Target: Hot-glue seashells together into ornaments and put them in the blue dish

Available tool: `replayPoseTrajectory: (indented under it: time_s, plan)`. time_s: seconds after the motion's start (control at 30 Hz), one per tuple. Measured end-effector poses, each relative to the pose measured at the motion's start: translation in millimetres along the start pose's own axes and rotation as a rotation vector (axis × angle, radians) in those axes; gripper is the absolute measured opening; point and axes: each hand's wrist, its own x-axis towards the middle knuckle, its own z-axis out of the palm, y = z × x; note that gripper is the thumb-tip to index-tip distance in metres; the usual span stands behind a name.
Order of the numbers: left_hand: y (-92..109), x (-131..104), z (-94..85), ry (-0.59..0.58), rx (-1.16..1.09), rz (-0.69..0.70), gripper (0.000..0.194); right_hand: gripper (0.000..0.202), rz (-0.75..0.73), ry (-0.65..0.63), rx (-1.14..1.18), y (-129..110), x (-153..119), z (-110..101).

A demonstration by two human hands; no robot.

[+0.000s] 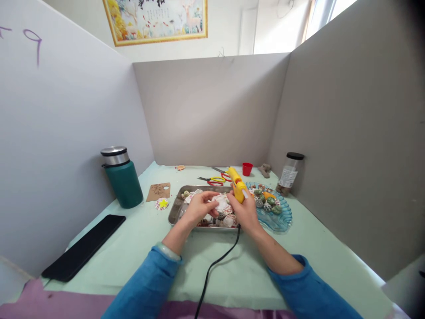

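Note:
Over a metal tray (173, 212) of seashells, my left hand (202, 207) has its fingers curved round the left edge of a whitish shell (222, 204). My right hand (245, 212) is wrapped round a yellow glue gun (236, 180) at the right side of the tray, and its fingertips come close to the same shell. From the glue gun a black cord (215, 262) runs down toward the front edge of the table. More shells (229, 220) lie in the tray below my hands.
A blue glass plate (282, 221) with shells stands right of the tray. Scissors (215, 180) and a red cup (247, 169) lie behind. Left are a brown card (156, 192), green bottle (124, 184) and black slab (84, 246). A jar (289, 173) stands right.

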Motion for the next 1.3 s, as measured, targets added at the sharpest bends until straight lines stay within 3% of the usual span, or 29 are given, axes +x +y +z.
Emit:
replayPoseTrajectory:
  time_s: [0.2, 0.47, 0.6, 0.87, 1.1, 1.3]
  plan:
    - [0.3, 0.0, -1.0, 0.029, -0.036, 0.071, 0.034, 0.017, 0.0, -0.031, -0.074, -3.8, -0.4, 0.3]
    - [-2.4, 1.5, -2.8, 0.005, -0.096, 0.039, 0.04, 0.024, 0.006, -0.055, -0.092, 4.0, -0.3, 2.0]
    - [-2.3, 2.3, -4.8, 0.1, -0.122, 0.03, 0.041, 0.038, 0.063, -0.07, 0.001, 3.9, 1.2, -0.3]
    - [-3.8, 3.6, -13.6, 0.278, -0.13, 0.09, 0.03, 0.042, 0.203, -0.37, 0.006, -13.4, 2.2, -8.4]
    - [-0.1, 1.4, -16.5, 0.309, -0.197, 0.08, 0.034, 0.038, 0.191, -0.462, -0.057, -11.7, -1.0, -7.4]
    - [-9.3, 6.5, -17.9, 0.385, -0.08, 0.151, 0.03, 0.033, 0.173, -0.475, -0.081, -8.6, -0.9, -6.2]
